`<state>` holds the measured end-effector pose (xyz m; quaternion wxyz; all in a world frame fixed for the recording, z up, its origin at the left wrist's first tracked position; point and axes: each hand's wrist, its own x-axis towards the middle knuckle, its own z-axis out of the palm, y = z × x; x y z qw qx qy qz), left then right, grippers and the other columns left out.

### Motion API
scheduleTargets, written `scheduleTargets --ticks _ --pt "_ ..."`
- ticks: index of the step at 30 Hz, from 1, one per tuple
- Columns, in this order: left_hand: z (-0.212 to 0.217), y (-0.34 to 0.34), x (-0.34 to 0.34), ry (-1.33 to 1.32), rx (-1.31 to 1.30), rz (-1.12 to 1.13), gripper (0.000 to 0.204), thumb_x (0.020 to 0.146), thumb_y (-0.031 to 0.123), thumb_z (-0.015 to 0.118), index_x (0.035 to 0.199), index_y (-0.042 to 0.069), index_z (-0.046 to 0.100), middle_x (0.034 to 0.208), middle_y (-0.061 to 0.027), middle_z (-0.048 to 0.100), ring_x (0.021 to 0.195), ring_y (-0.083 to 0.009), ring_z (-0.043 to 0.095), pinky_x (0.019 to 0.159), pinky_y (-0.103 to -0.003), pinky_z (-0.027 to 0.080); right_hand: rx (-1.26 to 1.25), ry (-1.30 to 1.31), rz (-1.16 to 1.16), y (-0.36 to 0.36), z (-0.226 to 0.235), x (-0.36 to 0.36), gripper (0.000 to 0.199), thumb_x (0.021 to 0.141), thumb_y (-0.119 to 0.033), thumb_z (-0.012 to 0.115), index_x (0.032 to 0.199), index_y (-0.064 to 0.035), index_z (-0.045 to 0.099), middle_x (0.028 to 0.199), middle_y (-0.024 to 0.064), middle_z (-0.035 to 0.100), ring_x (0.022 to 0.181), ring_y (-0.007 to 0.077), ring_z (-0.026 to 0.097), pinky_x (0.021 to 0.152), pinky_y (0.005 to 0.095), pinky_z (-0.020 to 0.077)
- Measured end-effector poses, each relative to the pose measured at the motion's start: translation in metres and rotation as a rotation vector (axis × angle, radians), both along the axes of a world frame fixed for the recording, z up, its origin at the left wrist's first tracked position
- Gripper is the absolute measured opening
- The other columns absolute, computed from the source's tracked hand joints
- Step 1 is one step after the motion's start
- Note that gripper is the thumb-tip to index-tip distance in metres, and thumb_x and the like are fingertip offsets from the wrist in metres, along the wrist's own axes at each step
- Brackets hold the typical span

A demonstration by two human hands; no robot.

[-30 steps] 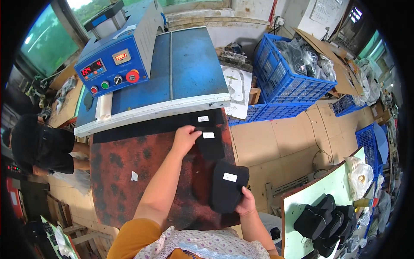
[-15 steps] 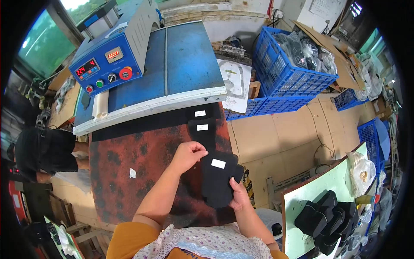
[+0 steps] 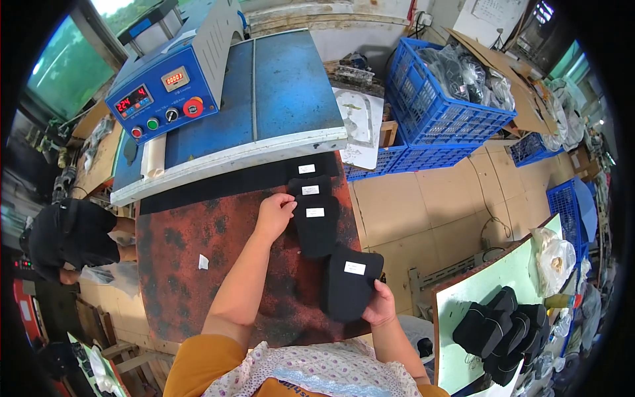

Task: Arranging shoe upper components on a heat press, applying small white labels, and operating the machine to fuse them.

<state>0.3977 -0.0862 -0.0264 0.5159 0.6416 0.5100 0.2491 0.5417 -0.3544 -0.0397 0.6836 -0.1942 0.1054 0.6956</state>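
Black fabric pieces with small white labels lie overlapped in a column along the right side of a red-and-black mottled work surface (image 3: 198, 264). My left hand (image 3: 274, 217) is closed, its thumb and fingers pinching the upper left edge of the nearest laid black fabric piece (image 3: 317, 235). Closer to me, my right hand (image 3: 380, 304) grips the right edge of another labelled black fabric piece (image 3: 347, 298), whose top corner comes up to the laid piece. Behind the column, a long black strip (image 3: 218, 188) runs under the front edge of the blue press machine (image 3: 284, 86).
The machine's control box (image 3: 165, 99) stands at the far left. Blue crates (image 3: 430, 112) with plastic bags are at the back right. On a pale green table (image 3: 456, 311) at right lies a pile of black pieces (image 3: 503, 331). Another person (image 3: 79, 231) is at the left.
A labelled black piece has gone from between my hands onto the column's near end. My left hand moved away from me and slightly left; my right hand, lower and further right, holds another piece.
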Motion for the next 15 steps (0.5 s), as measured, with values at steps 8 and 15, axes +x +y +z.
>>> scheduleTargets --ticks 8,15 --pt "-0.032 -0.005 -0.004 0.085 0.355 0.044 0.016 0.078 0.005 0.064 0.090 -0.004 0.060 0.076 -0.0109 0.065 0.063 -0.0146 0.060 0.059 -0.027 0.048 -0.020 -0.130 0.062 0.002 0.004 -0.012 0.053 0.082 -0.026 0.063 0.125 -0.0025 0.043 0.118 0.0125 0.055 0.106 0.0262 0.055 0.090 0.0418 0.0456" --pt "-0.006 -0.023 -0.010 -0.183 0.010 0.091 0.011 0.078 0.005 0.065 0.085 -0.002 0.060 0.070 -0.0053 0.061 0.060 -0.0102 0.056 0.056 -0.024 0.046 -0.071 -0.118 0.040 -0.004 0.005 -0.015 0.052 0.083 -0.024 0.062 0.125 -0.0022 0.043 0.117 0.0131 0.055 0.106 0.0267 0.055 0.090 0.0425 0.0452"
